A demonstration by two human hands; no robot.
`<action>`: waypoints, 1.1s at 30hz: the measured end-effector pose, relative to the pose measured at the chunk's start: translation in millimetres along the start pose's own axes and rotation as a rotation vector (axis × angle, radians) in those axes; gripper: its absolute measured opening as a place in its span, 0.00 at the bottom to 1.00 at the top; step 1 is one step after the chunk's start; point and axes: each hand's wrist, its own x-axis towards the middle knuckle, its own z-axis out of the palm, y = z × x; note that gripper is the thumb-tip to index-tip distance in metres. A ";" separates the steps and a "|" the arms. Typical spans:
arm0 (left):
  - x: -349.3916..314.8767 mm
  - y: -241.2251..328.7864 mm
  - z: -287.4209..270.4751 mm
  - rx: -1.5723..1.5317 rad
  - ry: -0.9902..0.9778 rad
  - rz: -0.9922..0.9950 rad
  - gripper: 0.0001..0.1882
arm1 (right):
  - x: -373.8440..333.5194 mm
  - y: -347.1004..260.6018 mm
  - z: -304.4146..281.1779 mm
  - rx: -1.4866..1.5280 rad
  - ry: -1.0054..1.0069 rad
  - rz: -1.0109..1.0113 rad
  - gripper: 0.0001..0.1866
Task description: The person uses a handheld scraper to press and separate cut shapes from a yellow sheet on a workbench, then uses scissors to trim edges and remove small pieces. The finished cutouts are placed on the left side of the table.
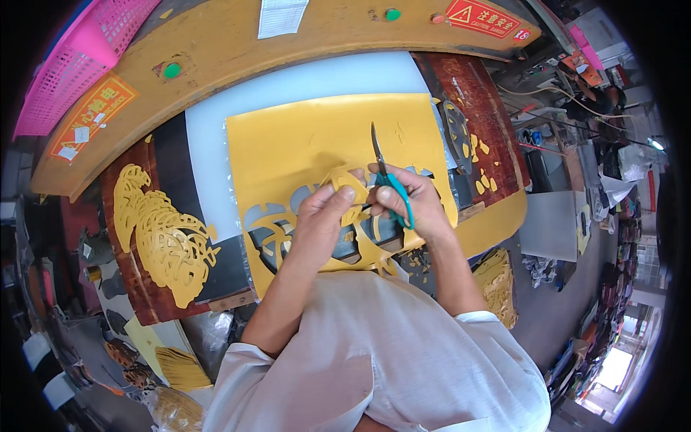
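A yellow sheet (281, 140) lies before me, with curved shapes cut out of its near part. Over those cut-outs, my left hand (320, 219) pinches a small yellow cut piece (342, 180) between thumb and fingers. My right hand (417, 205) is wrapped round the teal handles of a pair of scissors (395, 193), whose dark blades point away from me. Its fingertips are close to the yellow piece; whether they touch it I cannot tell. Under the sheet is a white cutting board (209, 173).
A pile of yellow cut-out pieces (169, 241) lies at the left on the brown table. To the right are a dark cutting die (455, 133) and several yellow scraps (484, 180). A yellow machine beam (216, 54) with green buttons spans the far side, beside a pink basket (72, 72).
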 end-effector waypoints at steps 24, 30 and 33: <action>18.3 -0.6 13.3 -0.111 0.407 0.187 0.20 | 11.7 18.3 20.0 -1.080 0.010 -0.569 0.32; 3.4 -5.6 2.4 -0.178 0.380 0.135 0.17 | 12.1 23.7 17.5 -0.950 0.008 -0.072 0.31; -0.8 -7.9 -8.2 -0.309 0.347 0.096 0.15 | 7.6 33.6 9.4 -0.795 -0.043 0.074 0.29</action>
